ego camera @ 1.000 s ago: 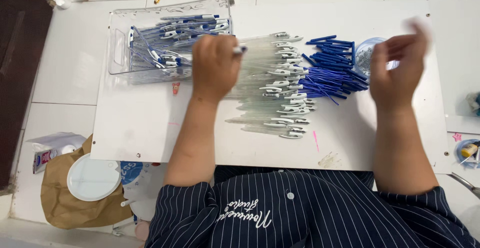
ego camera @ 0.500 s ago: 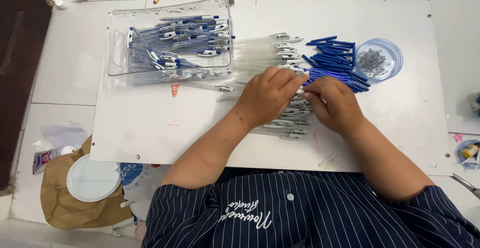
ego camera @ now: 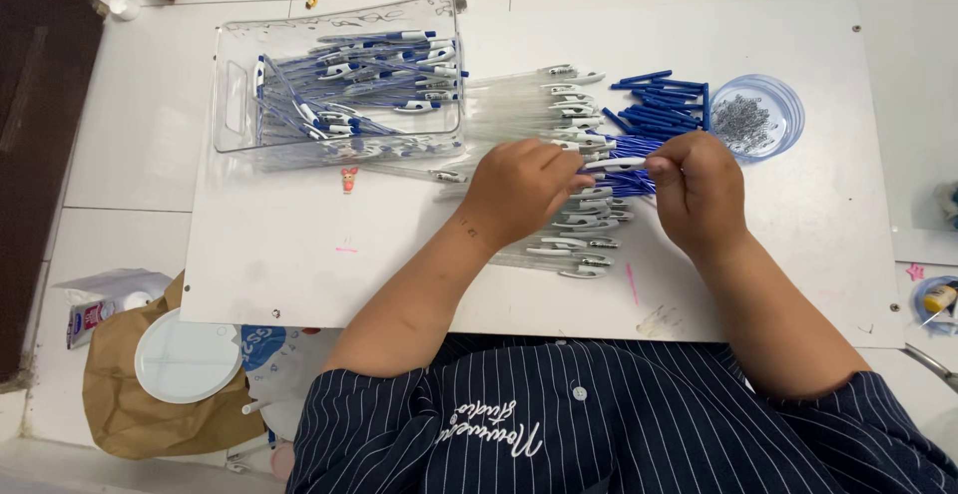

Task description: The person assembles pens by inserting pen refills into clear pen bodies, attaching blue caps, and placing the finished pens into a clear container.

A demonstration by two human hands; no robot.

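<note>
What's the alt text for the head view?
Both hands, left hand and right hand, hold one pen between them above a row of clear pen barrels on a white board. Behind: clear tray of pens, blue refills, dish of springs.

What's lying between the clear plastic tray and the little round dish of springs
In the head view, between the clear tray and the round dish lie a row of clear pen barrels, then a pile of blue pen parts.

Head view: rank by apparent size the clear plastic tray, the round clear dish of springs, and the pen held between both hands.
1. Clear plastic tray, largest.
2. Round clear dish of springs.
3. Pen, thinnest; its length looks close to the dish's width.
</note>
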